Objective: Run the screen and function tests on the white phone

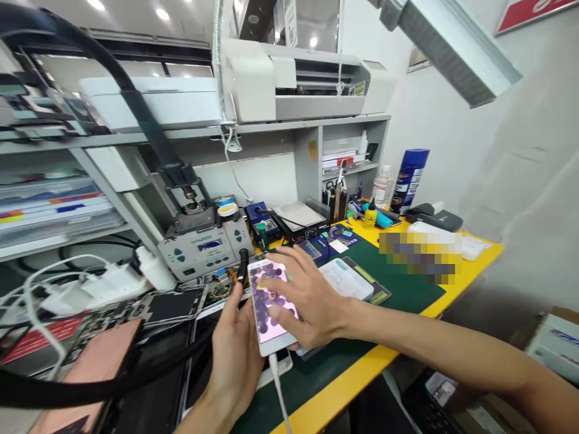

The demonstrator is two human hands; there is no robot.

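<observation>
A white smartphone point(266, 331) rests in my left hand point(235, 352), whose fingers curl around it from the left and below. Its lit screen shows a pink and purple pattern of round shapes. Over that screen spreads my right hand point(312, 292), with fingertips on or just above the glass; contact is unclear. The hand holds nothing and partly covers the screen. From the phone's lower edge runs a white charging cable point(277, 380). Beneath my hands, another white-edged device point(283, 366) lies partly hidden on the green mat point(407, 292).
A grey rework station point(208, 248) stands behind my left hand. Opened device parts point(172, 304) and a black hose point(149, 377) crowd the left. Further right are a yellow bottle point(370, 217) and a blue spray can point(409, 181). Overhead hangs a metal duct point(452, 51).
</observation>
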